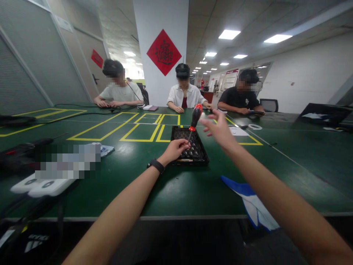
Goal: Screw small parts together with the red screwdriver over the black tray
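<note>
A black tray (203,156) lies on the green table ahead of me. My left hand (176,148) is pinched closed at the tray's near left part, holding the shaft of a screwdriver with a red and black handle (195,117) that stands almost upright over the tray. My right hand (220,130) hovers just right of the handle with its fingers spread, touching nothing. A black watch (156,165) sits on my left wrist.
A blue and white object (252,202) hangs over the table's near edge at right. White devices (41,186) and black cables lie at left. Three people sit at the far side, hands on the table. A white tape roll (255,127) lies at far right.
</note>
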The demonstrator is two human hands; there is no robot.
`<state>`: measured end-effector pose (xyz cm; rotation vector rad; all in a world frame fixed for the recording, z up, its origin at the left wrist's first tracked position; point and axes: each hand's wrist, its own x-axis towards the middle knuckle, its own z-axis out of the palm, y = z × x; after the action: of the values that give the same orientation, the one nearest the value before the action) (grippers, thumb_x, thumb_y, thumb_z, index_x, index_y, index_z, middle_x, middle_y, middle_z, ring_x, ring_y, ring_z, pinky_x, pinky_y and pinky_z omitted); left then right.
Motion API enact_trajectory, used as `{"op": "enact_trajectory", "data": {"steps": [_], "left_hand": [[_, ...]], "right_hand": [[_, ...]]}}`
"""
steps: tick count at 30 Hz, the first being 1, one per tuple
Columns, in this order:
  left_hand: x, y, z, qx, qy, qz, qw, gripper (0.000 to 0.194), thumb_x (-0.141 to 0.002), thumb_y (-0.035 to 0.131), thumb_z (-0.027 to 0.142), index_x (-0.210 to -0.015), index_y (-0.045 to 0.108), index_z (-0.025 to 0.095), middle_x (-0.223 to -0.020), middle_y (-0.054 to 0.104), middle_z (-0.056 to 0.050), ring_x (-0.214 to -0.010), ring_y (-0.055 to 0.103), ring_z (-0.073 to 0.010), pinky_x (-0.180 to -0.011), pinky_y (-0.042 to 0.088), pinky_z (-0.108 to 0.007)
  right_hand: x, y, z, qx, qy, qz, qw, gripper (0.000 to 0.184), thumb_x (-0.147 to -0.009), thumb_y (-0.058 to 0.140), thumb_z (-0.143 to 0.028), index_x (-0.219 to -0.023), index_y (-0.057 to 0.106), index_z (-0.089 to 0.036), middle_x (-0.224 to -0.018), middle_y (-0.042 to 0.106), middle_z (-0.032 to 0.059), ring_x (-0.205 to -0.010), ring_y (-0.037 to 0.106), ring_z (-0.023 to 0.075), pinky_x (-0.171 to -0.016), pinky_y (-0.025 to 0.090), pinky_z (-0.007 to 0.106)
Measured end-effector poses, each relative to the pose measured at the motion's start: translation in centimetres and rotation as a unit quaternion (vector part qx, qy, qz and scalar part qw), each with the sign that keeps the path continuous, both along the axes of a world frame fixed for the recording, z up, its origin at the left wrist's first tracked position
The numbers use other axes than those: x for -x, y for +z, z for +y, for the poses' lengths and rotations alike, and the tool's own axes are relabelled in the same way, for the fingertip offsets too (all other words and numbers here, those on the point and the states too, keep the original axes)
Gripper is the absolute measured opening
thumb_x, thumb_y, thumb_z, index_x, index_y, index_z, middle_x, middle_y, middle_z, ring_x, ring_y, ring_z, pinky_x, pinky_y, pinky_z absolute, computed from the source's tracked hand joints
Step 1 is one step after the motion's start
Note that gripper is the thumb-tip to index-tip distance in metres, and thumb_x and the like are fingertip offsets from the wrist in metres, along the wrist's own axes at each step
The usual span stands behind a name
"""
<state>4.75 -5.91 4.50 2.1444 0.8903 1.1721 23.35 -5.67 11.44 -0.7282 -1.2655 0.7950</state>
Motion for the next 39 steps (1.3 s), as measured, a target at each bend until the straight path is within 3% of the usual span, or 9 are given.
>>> {"op": "enact_trajectory", "data": {"steps": [2,5,7,10,12,15,20,30,39], "left_hand": [[0.0,-0.1,0.1,-0.006,-0.001,0.004,1.000,0.018,-0.080,0.050,0.025,-0.085,0.063,0.013,-0.082,0.066,-0.004,-0.077,0.060,-0.0140,-0.077,0.046,-0.026],[0.0,-0.3,0.3,-0.017,0.011,0.023,1.000,0.017,-0.081,0.048,0.022,-0.086,0.063,0.014,-0.085,0.065,-0.004,-0.081,0.059,-0.0145,-0.080,0.045,-0.028],[0.0,-0.2,0.5,-0.049,0.052,0.030,0.997,0.019,-0.080,0.049,0.020,-0.093,0.062,0.015,-0.092,0.063,-0.006,-0.088,0.057,-0.0160,-0.084,0.044,-0.030],[0.1,-0.3,0.7,-0.111,0.121,0.020,0.986,0.037,-0.078,0.052,0.017,-0.116,0.053,0.018,-0.115,0.054,-0.009,-0.107,0.048,-0.0188,-0.094,0.038,-0.035],[0.0,-0.5,0.8,-0.111,0.121,0.027,0.986,0.040,-0.079,0.050,0.017,-0.119,0.049,0.018,-0.120,0.051,-0.010,-0.110,0.047,-0.0187,-0.096,0.037,-0.036],[-0.1,-0.7,0.9,-0.063,0.072,0.045,0.994,0.027,-0.083,0.041,0.016,-0.105,0.057,0.017,-0.105,0.060,-0.006,-0.098,0.055,-0.0160,-0.090,0.041,-0.032],[-0.1,-0.7,0.7,-0.015,0.062,0.042,0.997,0.024,-0.084,0.039,0.019,-0.091,0.062,0.016,-0.082,0.066,-0.003,-0.079,0.060,-0.0138,-0.076,0.045,-0.026],[-0.1,-0.5,0.6,-0.005,0.073,0.037,0.997,0.023,-0.081,0.042,0.020,-0.089,0.064,0.016,-0.077,0.066,-0.001,-0.072,0.060,-0.0133,-0.072,0.045,-0.025],[-0.1,-0.3,0.4,-0.004,0.085,0.041,0.996,0.023,-0.081,0.042,0.020,-0.088,0.063,0.016,-0.077,0.066,-0.001,-0.075,0.060,-0.0138,-0.074,0.044,-0.026]], "right_hand": [[1.1,-0.2,-0.2,0.017,0.026,-0.069,0.997,0.043,-0.070,0.066,-0.034,-0.109,0.053,-0.020,-0.084,0.062,0.0009,-0.050,0.054,0.0071,-0.043,0.043,0.020],[2.3,-1.1,0.3,0.008,0.062,-0.134,0.989,0.026,-0.074,0.060,-0.039,-0.088,0.058,-0.017,-0.071,0.063,0.0011,-0.042,0.048,0.0055,-0.037,0.036,0.018],[2.3,-2.2,1.1,-0.019,0.055,-0.106,0.993,0.023,-0.076,0.057,-0.039,-0.084,0.057,-0.017,-0.073,0.064,0.0010,-0.045,0.049,0.0057,-0.040,0.039,0.018],[1.0,-4.5,2.3,-0.038,0.008,-0.059,0.998,0.022,-0.074,0.059,-0.037,-0.086,0.058,-0.019,-0.080,0.064,0.0003,-0.054,0.054,0.0071,-0.050,0.046,0.020],[-0.2,-5.9,3.0,-0.046,-0.024,-0.058,0.997,0.022,-0.070,0.063,-0.034,-0.086,0.060,-0.019,-0.085,0.064,0.0004,-0.065,0.058,0.0092,-0.061,0.050,0.023],[-1.5,-7.3,3.6,-0.046,-0.028,-0.062,0.997,0.027,-0.066,0.067,-0.032,-0.090,0.062,-0.019,-0.089,0.063,0.0000,-0.074,0.060,0.0111,-0.075,0.050,0.028],[-1.5,-8.0,3.8,-0.011,0.009,-0.105,0.994,0.027,-0.070,0.063,-0.035,-0.091,0.063,-0.018,-0.076,0.063,-0.0007,-0.068,0.062,0.0125,-0.077,0.049,0.031],[-1.6,-9.1,3.8,-0.035,-0.007,-0.176,0.984,0.029,-0.072,0.062,-0.035,-0.095,0.063,-0.017,-0.089,0.064,0.0028,-0.080,0.060,0.0146,-0.083,0.046,0.034],[-1.4,-9.0,4.0,-0.022,-0.028,-0.105,0.994,0.028,-0.069,0.064,-0.036,-0.091,0.063,-0.018,-0.083,0.065,0.0014,-0.074,0.061,0.0134,-0.081,0.049,0.033]]}}
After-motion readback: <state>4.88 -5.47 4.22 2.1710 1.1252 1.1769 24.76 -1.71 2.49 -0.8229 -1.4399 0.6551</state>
